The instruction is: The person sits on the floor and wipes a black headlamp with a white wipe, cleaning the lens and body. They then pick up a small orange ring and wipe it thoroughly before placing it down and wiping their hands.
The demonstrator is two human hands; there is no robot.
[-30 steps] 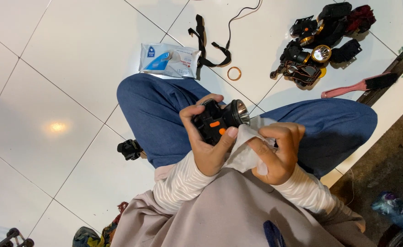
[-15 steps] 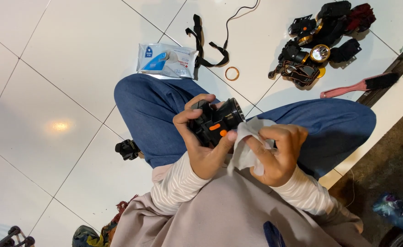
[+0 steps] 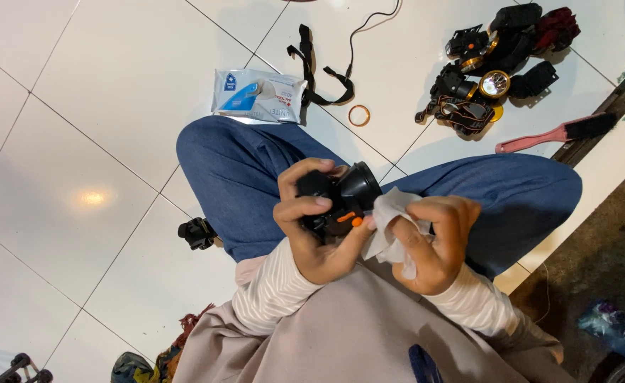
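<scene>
White tiled floor [image 3: 99,92], person seated cross-legged in blue jeans, head view looking down at the lap.

Left hand [image 3: 312,220] wrapped around a black headlamp [image 3: 341,198] with orange switch parts, fingers curled over the top, thumb side underneath; lamp sits at frame centre, above the lap, lens end pointing toward 1 o'clock. Right hand [image 3: 433,241] pinches a crumpled white wipe [image 3: 387,223], fingers bunched on it, and presses it against the lamp body just beside the orange part. Wipe touches the lamp.

Around: wet-wipe packet [image 3: 255,96] on the floor at 11 o'clock, flat. Loose black strap [image 3: 312,64] with a thin cable at 12 o'clock, beside the packet. Small tan rubber band ring [image 3: 359,115] just past the knee at 12 o'clock. Pile of more headlamps [image 3: 489,71] at 1–2 o'clock, black with gold and red bits, tangled straps. Pink-handled brush [image 3: 553,133] at 2 o'clock, near the pile. Small black part [image 3: 197,232] on the floor at 9 o'clock, touching the jeans or just beside them, can't tell.

Progress, judged: wiping of this one lamp is under way, wipe in contact with the body. Whether the lens is already cleaned can't be told. Pile lamps lie well apart from the hands; which of them are cleaned is not visible.
</scene>
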